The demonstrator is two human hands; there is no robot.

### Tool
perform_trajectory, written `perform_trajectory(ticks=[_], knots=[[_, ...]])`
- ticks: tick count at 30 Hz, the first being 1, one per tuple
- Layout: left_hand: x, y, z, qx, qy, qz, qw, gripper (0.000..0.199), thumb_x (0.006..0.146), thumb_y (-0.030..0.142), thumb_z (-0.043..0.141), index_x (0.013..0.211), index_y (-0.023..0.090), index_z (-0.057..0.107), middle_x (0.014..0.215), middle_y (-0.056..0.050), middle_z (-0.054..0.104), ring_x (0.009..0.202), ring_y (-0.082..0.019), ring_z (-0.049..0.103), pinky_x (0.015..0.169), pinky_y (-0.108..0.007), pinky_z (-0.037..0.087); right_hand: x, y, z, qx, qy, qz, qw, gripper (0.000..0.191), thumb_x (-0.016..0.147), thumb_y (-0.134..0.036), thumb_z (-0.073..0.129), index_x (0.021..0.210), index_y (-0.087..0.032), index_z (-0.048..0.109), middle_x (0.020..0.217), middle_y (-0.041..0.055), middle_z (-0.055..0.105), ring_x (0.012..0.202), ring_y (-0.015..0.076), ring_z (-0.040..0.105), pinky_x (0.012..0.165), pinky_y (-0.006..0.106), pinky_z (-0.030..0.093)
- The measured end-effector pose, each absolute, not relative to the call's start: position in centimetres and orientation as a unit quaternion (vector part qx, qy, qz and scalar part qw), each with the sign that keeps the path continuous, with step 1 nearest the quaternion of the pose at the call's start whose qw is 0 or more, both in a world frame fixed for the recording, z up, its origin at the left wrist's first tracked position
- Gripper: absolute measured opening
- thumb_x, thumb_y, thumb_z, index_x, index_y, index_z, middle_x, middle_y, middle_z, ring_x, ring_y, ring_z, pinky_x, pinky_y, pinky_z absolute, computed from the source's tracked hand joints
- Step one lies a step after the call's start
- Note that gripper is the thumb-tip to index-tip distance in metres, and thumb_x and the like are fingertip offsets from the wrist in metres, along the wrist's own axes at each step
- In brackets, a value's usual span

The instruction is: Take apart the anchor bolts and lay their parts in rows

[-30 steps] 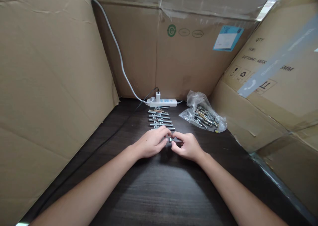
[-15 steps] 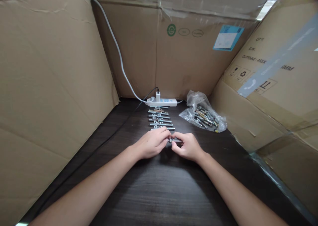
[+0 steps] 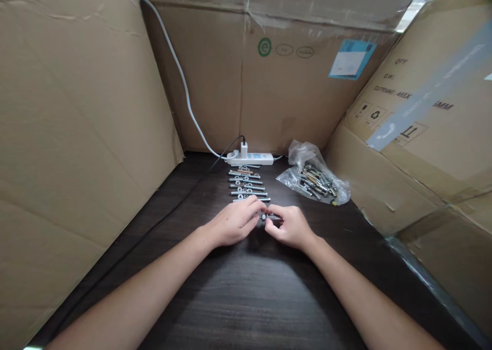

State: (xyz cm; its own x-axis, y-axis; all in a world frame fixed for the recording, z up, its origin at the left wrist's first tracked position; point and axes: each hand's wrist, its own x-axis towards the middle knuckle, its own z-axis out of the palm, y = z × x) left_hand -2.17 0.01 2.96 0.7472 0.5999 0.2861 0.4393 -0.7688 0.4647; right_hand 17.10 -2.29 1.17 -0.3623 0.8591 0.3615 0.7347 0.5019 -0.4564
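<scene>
Between my hands, near the middle of the dark table, is a small metal bolt (image 3: 273,217) with a nut (image 3: 264,217) at its left end. My right hand (image 3: 290,227) pinches the bolt between thumb and fingers. My left hand (image 3: 237,221) is beside the nut, its thumb and fingertips drawn together; whether they touch the nut is hard to tell. Just beyond my left hand lie rows of metal bolts (image 3: 251,193) with nuts and washers. A clear plastic bag (image 3: 298,152) of more bolts lies open at the back right.
A white power strip (image 3: 250,159) with a plug and cables stands behind the rows. A black cable (image 3: 169,214) crosses the table on the left. Cardboard boxes (image 3: 215,83) wall in the back and both sides of the dark table (image 3: 246,299).
My left fingertips have parted slightly from the nut, which shows a little more. My right hand keeps its pinch in nearly the same place.
</scene>
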Motion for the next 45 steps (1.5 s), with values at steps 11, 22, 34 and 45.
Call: perform_trajectory(ticks=[11, 22, 34, 45], knots=[[-2.2, 0.1, 2.8, 0.917, 0.285, 0.211, 0.181, 0.021, 0.089, 0.016, 0.039, 0.103, 0.022, 0.053, 0.097, -0.003, 0.051, 0.082, -0.015, 0.053, 0.072, -0.025, 0.043, 17.19, -2.21, 1.12, -0.494, -0.816, 0.108, 0.279, 0.016, 0.074, -0.026, 0.052, 0.077, -0.019, 0.066, 0.057, -0.0007, 0.061, 0.046, 0.01, 0.048, 0.051, 0.02, 0.033], [-2.12, 0.45, 2.38, 0.931, 0.278, 0.176, 0.161, 0.019, 0.092, 0.021, 0.036, 0.083, 0.018, 0.053, 0.084, -0.003, 0.058, 0.08, -0.016, 0.053, 0.073, -0.027, 0.041, 17.06, -2.35, 1.2, -0.49, -0.816, 0.11, 0.286, 0.013, 0.073, -0.025, 0.053, 0.07, -0.019, 0.063, 0.055, -0.002, 0.059, 0.045, 0.009, 0.046, 0.049, 0.019, 0.032], [-2.15, -0.08, 3.14, 0.932, 0.266, 0.198, 0.149, 0.024, 0.087, 0.012, 0.043, 0.106, 0.022, 0.052, 0.098, -0.003, 0.053, 0.083, -0.015, 0.053, 0.07, -0.024, 0.041, 17.18, -2.29, 1.22, -0.491, -0.818, 0.11, 0.278, 0.014, 0.074, -0.026, 0.052, 0.071, -0.018, 0.063, 0.055, -0.0011, 0.059, 0.046, 0.0098, 0.046, 0.051, 0.02, 0.033], [-2.21, 0.16, 2.94, 0.93, 0.275, 0.196, 0.144, 0.015, 0.09, 0.019, 0.041, 0.097, 0.019, 0.054, 0.092, -0.002, 0.056, 0.083, -0.015, 0.054, 0.071, -0.024, 0.041, 17.21, -2.35, 1.12, -0.487, -0.818, 0.111, 0.285, 0.014, 0.073, -0.025, 0.053, 0.073, -0.017, 0.064, 0.055, -0.002, 0.056, 0.046, 0.0089, 0.045, 0.05, 0.02, 0.032]])
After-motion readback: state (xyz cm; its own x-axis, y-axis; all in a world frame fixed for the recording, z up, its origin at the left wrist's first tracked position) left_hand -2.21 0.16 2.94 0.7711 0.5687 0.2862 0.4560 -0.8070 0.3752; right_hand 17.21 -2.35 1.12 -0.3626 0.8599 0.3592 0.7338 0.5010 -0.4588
